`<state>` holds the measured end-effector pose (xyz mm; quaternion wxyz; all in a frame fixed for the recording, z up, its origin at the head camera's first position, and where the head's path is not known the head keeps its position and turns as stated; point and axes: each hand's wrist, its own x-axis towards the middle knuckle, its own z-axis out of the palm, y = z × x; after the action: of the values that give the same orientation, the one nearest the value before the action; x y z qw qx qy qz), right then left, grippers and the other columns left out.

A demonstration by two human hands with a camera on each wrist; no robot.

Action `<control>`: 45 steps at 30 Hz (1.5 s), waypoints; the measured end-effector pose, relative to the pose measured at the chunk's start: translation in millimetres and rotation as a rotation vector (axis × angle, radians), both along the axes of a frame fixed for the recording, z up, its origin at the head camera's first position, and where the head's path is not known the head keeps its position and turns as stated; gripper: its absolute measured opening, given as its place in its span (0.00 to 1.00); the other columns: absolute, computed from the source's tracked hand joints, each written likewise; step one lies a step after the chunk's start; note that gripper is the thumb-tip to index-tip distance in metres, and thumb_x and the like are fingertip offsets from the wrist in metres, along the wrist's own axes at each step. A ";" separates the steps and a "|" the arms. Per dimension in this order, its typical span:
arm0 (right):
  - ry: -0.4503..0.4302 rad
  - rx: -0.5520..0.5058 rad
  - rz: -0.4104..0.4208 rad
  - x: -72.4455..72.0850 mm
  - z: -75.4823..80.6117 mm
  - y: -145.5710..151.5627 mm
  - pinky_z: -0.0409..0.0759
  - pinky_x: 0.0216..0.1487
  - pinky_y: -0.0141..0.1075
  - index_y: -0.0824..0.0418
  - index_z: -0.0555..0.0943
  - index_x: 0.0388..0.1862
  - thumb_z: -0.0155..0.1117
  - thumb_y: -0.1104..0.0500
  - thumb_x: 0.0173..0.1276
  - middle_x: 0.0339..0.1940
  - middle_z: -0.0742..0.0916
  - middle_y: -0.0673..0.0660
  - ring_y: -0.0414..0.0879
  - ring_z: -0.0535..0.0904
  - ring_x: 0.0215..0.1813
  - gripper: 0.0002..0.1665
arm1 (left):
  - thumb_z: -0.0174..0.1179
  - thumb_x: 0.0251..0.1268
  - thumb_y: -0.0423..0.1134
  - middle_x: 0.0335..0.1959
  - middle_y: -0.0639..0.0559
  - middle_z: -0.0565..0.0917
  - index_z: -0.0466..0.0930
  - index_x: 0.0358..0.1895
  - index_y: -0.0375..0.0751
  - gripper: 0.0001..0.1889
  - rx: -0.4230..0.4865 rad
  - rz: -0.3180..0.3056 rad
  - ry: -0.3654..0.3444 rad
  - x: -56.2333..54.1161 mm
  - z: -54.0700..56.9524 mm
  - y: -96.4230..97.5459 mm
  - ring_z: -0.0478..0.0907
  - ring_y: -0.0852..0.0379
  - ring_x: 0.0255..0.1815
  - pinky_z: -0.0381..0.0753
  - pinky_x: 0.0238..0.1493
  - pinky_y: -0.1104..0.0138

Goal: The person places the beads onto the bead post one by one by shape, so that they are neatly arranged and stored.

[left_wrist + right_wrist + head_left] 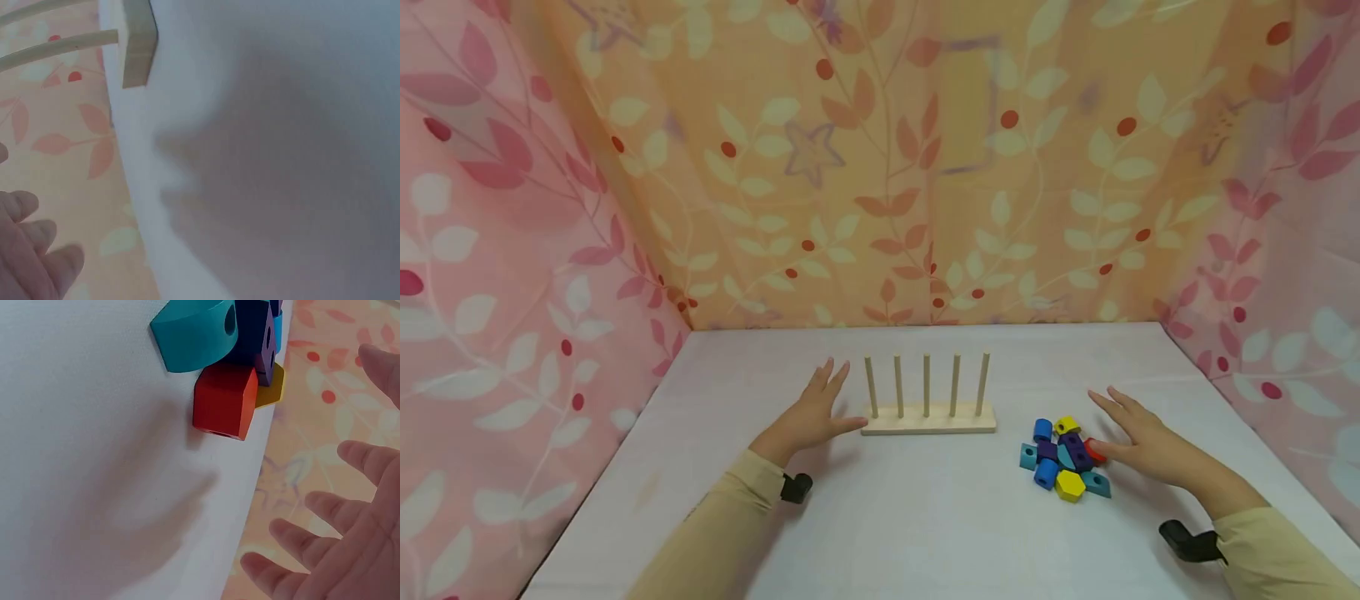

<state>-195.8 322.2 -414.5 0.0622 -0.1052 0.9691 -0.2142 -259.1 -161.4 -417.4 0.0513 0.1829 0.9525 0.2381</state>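
The two hands are well apart and hold nothing: the left hand (811, 417) reaches out with spread fingers beside the left end of a wooden peg stand (928, 423), and the right hand (1150, 446) spreads its fingers just beside a pile of colored blocks (1077, 454). Whether the left thumb touches the stand, I cannot tell. The stand sits mid-worktop (925, 525), its long base lying flat, which probably keeps the five pegs (927, 386) upright without a hand's support. The blocks lie bunched to its right, well apart from the base, an arrangement that seems to put each group near one hand. Some blocks show holes, facing various ways, as if heaped loosely. The red block (225, 400) lies at the pile's right edge, nearest the right hand.
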 end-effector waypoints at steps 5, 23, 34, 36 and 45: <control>-0.024 -0.054 0.016 0.3 -3.7 4.5 0.54 0.50 0.72 0.59 0.51 0.72 0.60 0.39 0.59 0.67 0.55 0.75 0.73 0.50 0.63 0.50 | 0.63 0.50 0.58 0.73 0.42 0.37 0.37 0.73 0.56 0.52 0.231 0.023 -0.072 -6.7 -10.8 3.0 0.40 0.41 0.72 0.54 0.64 0.43; -0.146 -0.158 -0.023 -4.7 -28.4 10.6 0.78 0.46 0.52 0.63 0.66 0.63 0.66 0.44 0.55 0.53 0.75 0.68 0.63 0.73 0.50 0.42 | 0.67 0.50 0.32 0.59 0.38 0.72 0.64 0.63 0.32 0.35 0.629 0.044 -0.264 -14.1 -51.3 10.2 0.71 0.44 0.58 0.72 0.56 0.58; -0.156 -0.121 -0.066 -7.2 -32.8 13.2 0.79 0.43 0.44 0.62 0.76 0.52 0.68 0.46 0.54 0.41 0.79 0.56 0.48 0.71 0.41 0.31 | 0.69 0.46 0.32 0.47 0.45 0.79 0.70 0.60 0.36 0.32 0.479 0.122 -0.123 -15.1 -64.9 21.8 0.76 0.53 0.46 0.75 0.48 0.63; -0.158 -0.119 -0.068 -8.3 -33.0 13.7 0.79 0.43 0.44 0.62 0.77 0.50 0.68 0.47 0.54 0.41 0.79 0.56 0.48 0.72 0.40 0.29 | 0.70 0.45 0.33 0.45 0.46 0.80 0.73 0.58 0.37 0.31 0.448 0.141 -0.093 -14.2 -64.0 24.0 0.76 0.53 0.45 0.75 0.48 0.62; -0.183 -0.169 -0.083 -9.5 -31.9 12.9 0.79 0.42 0.42 0.59 0.75 0.43 0.72 0.54 0.50 0.40 0.79 0.55 0.48 0.71 0.39 0.23 | 0.72 0.42 0.36 0.39 0.51 0.81 0.77 0.52 0.40 0.27 0.410 0.141 -0.090 -16.3 -66.2 22.8 0.76 0.58 0.41 0.74 0.46 0.64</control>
<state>-205.3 335.1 -446.4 0.1323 -0.0497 0.9415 -0.3060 -275.4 -138.6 -483.6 0.0385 0.1116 0.8913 0.4377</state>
